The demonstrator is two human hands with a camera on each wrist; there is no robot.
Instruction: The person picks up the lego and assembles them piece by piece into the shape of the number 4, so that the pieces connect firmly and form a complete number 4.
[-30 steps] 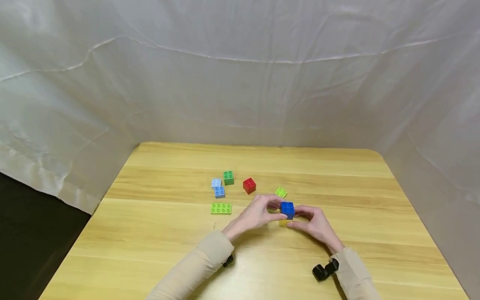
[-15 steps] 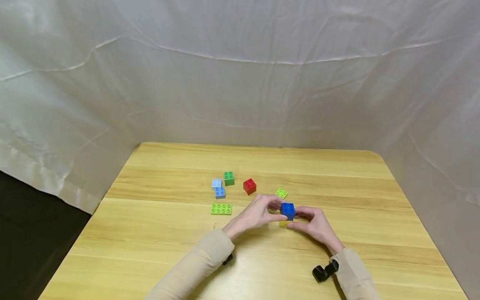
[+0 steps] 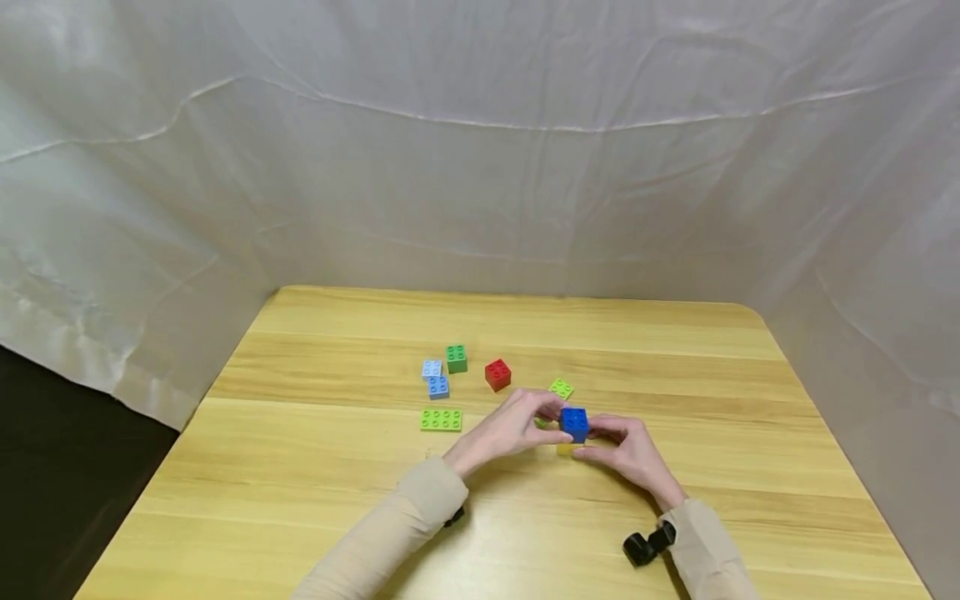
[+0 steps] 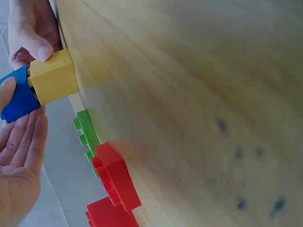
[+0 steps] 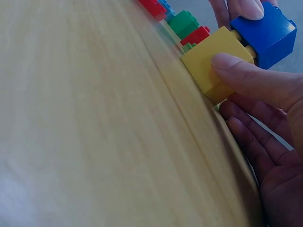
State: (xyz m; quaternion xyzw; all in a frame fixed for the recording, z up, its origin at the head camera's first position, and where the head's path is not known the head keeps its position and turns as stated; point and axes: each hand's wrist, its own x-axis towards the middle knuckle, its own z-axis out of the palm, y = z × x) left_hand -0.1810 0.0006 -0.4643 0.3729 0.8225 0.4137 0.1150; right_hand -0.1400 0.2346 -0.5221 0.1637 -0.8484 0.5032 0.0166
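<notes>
In the head view my left hand (image 3: 512,427) pinches a blue toy brick (image 3: 574,424) between thumb and fingers. Directly beneath it is a yellow toy brick (image 3: 565,449), gripped by my right hand (image 3: 633,452). The right wrist view shows the right thumb lying on one face of the yellow brick (image 5: 215,64). Yellow studs show in a narrow gap below the blue brick (image 5: 267,35), so the two sit together but not flush. The yellow brick's base is right at the tabletop in the left wrist view.
Behind the hands lie a lime four-stud plate (image 3: 561,389) and a red brick (image 3: 498,375). Further left are a green brick (image 3: 457,359), a light blue brick (image 3: 432,369), a mid-blue brick (image 3: 438,387) and a long lime plate (image 3: 441,420). A pale curtain (image 3: 480,192) encloses the table.
</notes>
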